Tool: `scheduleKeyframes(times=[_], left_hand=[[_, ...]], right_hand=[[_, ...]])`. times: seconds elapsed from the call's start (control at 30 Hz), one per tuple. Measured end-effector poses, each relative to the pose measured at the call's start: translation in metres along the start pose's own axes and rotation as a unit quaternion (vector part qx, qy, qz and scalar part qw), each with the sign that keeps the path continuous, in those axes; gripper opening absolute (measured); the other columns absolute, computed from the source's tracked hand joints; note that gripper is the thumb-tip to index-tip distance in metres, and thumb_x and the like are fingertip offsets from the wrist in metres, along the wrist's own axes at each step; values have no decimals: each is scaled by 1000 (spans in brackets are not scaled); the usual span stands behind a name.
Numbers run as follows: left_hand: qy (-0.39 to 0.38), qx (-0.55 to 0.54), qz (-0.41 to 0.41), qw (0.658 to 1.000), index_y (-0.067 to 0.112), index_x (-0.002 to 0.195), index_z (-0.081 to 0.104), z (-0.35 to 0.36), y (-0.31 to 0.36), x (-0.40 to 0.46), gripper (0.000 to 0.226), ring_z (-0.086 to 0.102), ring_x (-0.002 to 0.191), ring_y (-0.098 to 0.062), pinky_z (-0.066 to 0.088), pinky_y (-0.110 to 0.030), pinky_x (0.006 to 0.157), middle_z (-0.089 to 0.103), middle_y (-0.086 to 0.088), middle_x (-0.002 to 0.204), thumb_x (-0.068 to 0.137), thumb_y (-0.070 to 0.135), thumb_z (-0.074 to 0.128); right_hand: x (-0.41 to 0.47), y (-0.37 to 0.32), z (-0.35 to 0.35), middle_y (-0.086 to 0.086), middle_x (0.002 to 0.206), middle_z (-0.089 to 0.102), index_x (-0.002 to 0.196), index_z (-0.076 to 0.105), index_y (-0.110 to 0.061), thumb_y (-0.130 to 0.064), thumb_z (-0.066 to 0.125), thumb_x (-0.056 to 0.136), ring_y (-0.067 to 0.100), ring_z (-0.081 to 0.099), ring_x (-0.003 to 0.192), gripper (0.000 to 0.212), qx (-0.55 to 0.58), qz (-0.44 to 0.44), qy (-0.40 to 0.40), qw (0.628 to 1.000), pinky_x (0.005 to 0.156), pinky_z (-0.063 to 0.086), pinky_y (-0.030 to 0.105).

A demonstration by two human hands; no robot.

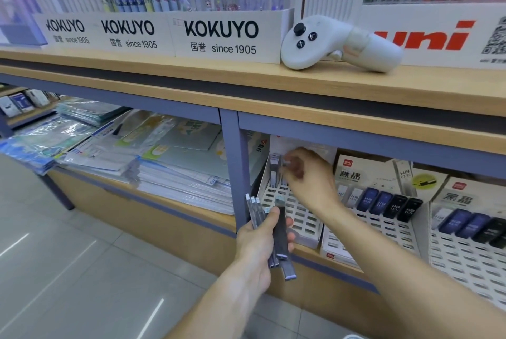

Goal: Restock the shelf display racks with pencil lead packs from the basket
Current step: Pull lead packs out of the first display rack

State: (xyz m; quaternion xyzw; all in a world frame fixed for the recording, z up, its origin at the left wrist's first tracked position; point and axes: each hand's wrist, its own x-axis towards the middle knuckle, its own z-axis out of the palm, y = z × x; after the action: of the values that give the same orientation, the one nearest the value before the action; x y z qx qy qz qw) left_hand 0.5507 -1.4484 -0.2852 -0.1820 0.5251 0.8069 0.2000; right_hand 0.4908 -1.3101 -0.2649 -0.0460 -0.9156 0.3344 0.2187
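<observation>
Left hand [262,240], nearest: fingers curled round a fan of slim pencil lead packs [276,237], held upright before the front edge of the lower shelf [323,252], beside the blue upright post [232,163]

Right hand [306,174]: reached under the shelf lip to the back rows of the white slotted rack [301,218] at the compartment's left end; fingertips blurred, apparently pinching one pack [286,162] at the top of a slot

White slotted rack: a few packs standing in its back-left corner; front rows showed open slots

Neighbouring rack [383,226], to the right: one row of dark and blue packs near its back edge; front slots bare

Third rack [465,251], far right edge: likewise one row filled, the rest open

Basket: not in view

Upper shelf [191,78]: white handheld controller [336,43] lying near its front edge, before the branded pen displays

Left compartment: stacked plastic-wrapped paper goods [164,158]

Progress, judged: early; loading of the first rack under way, a handful of packs waiting in the left hand, most slots across all three racks unfilled
</observation>
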Motion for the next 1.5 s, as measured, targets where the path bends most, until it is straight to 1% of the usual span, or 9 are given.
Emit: scheduleKeyframes(times=[0.07,0.13,0.3,0.4,0.6,0.7,1.0,1.2,1.5], left_hand=[[-3,3,8,1000,3,107,67,1,0,-1,26,64,51,-22,54,-28,47,77,-22,93,93,23,75],[-1,16,14,1000,5,107,68,3,-2,-1,27,66,52,-21,54,-28,46,77,-21,89,91,24,77],[2,26,17,1000,6,112,68,7,-7,-4,37,70,56,-21,54,-28,47,77,-16,81,86,28,82],[-9,18,25,999,7,113,69,9,-4,-5,39,71,60,-24,55,-29,49,78,-18,87,84,29,83],[-22,38,31,999,12,114,71,10,-4,-6,36,78,78,-28,58,-31,55,79,-13,91,85,31,82],[-12,44,28,999,13,111,73,8,-4,-4,29,78,79,-28,61,-34,62,80,-10,91,89,29,79],[16,40,-27,999,1,110,68,3,-4,4,28,61,48,-22,54,-28,47,77,-21,87,93,23,75],[6,4,-45,999,-6,115,67,5,-3,6,32,62,50,-25,55,-29,48,68,-16,77,93,17,75],[-38,-14,-66,997,-5,119,66,10,0,5,32,67,55,-23,57,-29,52,70,-15,80,94,13,74]], right_hand=[[-21,-6,-11,-9,87,66,93,64,-25,-55,74,83,12,64,82,33,42,120,-40,991,69,50,29],[-35,-8,-15,-7,83,70,91,64,-25,-61,81,72,13,68,78,45,61,215,-111,968,67,55,31],[-34,-6,-19,8,74,77,88,71,-10,-18,88,75,22,76,66,23,200,319,-137,916,71,65,40],[-35,-4,-25,8,72,77,92,72,-8,-17,88,77,22,76,64,24,259,328,-133,899,63,63,31],[-34,4,-26,11,80,77,97,72,-7,-11,87,77,26,77,74,25,284,334,-114,892,69,64,34],[-27,10,-29,12,91,77,108,71,-12,-1,75,85,23,77,77,26,325,310,-75,890,67,63,30],[-13,17,-31,7,103,74,106,68,-23,1,70,91,19,75,88,28,338,190,-40,921,76,63,30],[-17,26,-29,-13,88,69,100,59,-29,-6,69,90,-1,69,83,27,161,37,111,980,77,55,21],[-18,37,-13,-10,97,68,111,58,-23,-7,66,94,8,68,92,25,66,-48,81,993,85,60,33]])
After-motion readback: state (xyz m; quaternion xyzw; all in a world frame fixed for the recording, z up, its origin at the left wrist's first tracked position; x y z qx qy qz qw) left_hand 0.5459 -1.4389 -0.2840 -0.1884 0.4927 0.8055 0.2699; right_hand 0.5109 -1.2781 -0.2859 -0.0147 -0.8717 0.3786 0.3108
